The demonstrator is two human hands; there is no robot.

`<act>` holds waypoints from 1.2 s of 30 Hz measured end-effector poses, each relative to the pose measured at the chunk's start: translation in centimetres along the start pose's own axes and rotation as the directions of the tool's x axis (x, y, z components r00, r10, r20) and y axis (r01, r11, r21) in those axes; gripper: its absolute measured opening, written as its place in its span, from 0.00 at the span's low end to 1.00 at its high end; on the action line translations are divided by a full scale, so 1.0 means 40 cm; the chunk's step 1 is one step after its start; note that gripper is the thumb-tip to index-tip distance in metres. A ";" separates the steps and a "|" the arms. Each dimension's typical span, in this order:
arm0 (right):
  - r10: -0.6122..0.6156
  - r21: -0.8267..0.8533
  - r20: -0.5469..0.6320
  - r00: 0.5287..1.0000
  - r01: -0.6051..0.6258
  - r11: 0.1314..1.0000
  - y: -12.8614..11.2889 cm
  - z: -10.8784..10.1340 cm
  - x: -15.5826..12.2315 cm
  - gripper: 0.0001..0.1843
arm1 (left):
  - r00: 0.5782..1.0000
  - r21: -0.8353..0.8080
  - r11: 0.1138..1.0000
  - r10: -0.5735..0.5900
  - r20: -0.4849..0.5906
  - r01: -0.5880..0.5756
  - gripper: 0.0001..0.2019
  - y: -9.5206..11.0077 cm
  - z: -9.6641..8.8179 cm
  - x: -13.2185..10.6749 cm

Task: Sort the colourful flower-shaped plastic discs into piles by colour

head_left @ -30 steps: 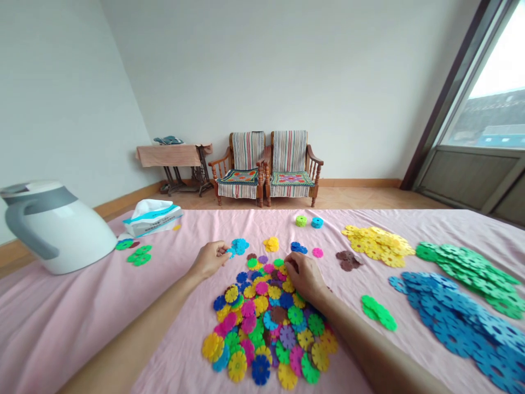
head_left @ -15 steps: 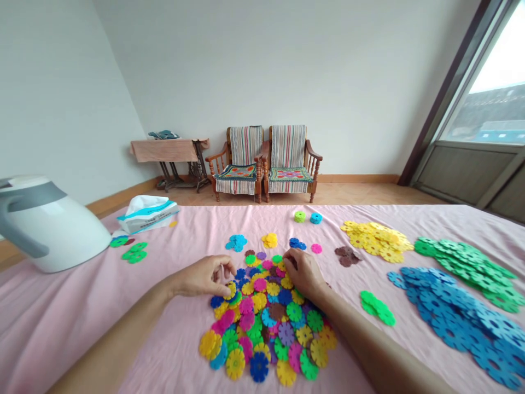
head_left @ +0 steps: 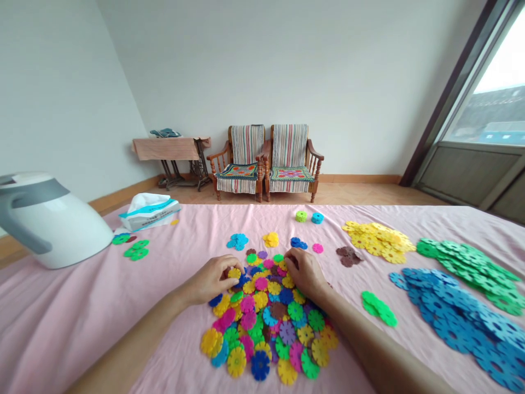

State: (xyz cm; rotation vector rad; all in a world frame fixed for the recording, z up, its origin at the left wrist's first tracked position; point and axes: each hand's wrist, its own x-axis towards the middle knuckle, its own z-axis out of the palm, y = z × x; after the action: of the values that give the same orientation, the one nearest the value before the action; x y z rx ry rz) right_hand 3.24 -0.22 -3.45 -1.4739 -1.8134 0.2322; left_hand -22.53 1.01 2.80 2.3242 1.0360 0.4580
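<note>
A mixed heap of notched plastic snowflake discs (head_left: 262, 323) in yellow, pink, green, blue, purple and brown lies on the pink cloth in front of me. At its left edge, my left hand (head_left: 213, 278) pinches a yellow snowflake disc (head_left: 234, 273) between thumb and fingers. My right hand (head_left: 305, 272) rests at the heap's upper right, fingers curled down; whatever is under its fingertips is hidden. Beyond the hands are small groups of light blue discs (head_left: 238, 241), yellow discs (head_left: 270, 239) and dark blue discs (head_left: 298, 243), plus one pink disc (head_left: 318, 248).
Large sorted piles of yellow discs (head_left: 377, 241), green discs (head_left: 467, 268) and blue discs (head_left: 459, 317) spread along the right. Brown discs (head_left: 348, 256) and green discs (head_left: 378, 308) lie nearer. A white kettle (head_left: 77, 224) and a tissue pack (head_left: 150, 212) stand at left.
My left hand has closed on a yellow disc at the heap's left edge and lifted it slightly up. My right hand stays almost in place, and the view has shifted a little.
</note>
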 end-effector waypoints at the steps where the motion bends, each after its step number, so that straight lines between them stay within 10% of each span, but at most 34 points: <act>1: 0.001 0.001 0.000 1.000 -0.001 1.000 0.000 0.000 0.000 0.08 | 1.000 -0.017 1.000 0.014 -0.014 -0.014 0.09 -0.004 0.003 0.001; 9: -0.001 0.020 0.008 1.000 0.001 1.000 -0.007 -0.007 0.001 0.08 | 0.979 -0.078 0.996 -0.054 -0.199 0.039 0.13 -0.047 0.010 0.043; 23: 0.005 0.014 0.002 1.000 -0.005 1.000 -0.010 -0.008 0.001 0.08 | 0.929 -0.039 0.988 -0.152 -0.336 0.148 0.12 -0.026 0.080 0.327; 28: -0.001 0.006 0.008 1.000 0.001 1.000 -0.013 -0.011 0.001 0.08 | 0.923 0.018 0.992 -0.107 -0.370 0.122 0.12 -0.011 0.049 0.273; 36: -0.010 0.006 0.012 1.000 0.010 1.000 -0.007 -0.008 0.000 0.08 | 0.991 0.139 0.985 0.114 -0.066 -0.104 0.18 0.062 -0.033 0.000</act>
State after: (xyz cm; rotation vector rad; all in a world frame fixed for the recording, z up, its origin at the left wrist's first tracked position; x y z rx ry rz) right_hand 3.24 -0.39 -3.09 -1.4624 -1.8273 0.2415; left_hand -21.79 0.12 5.35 2.5115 1.0052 0.5348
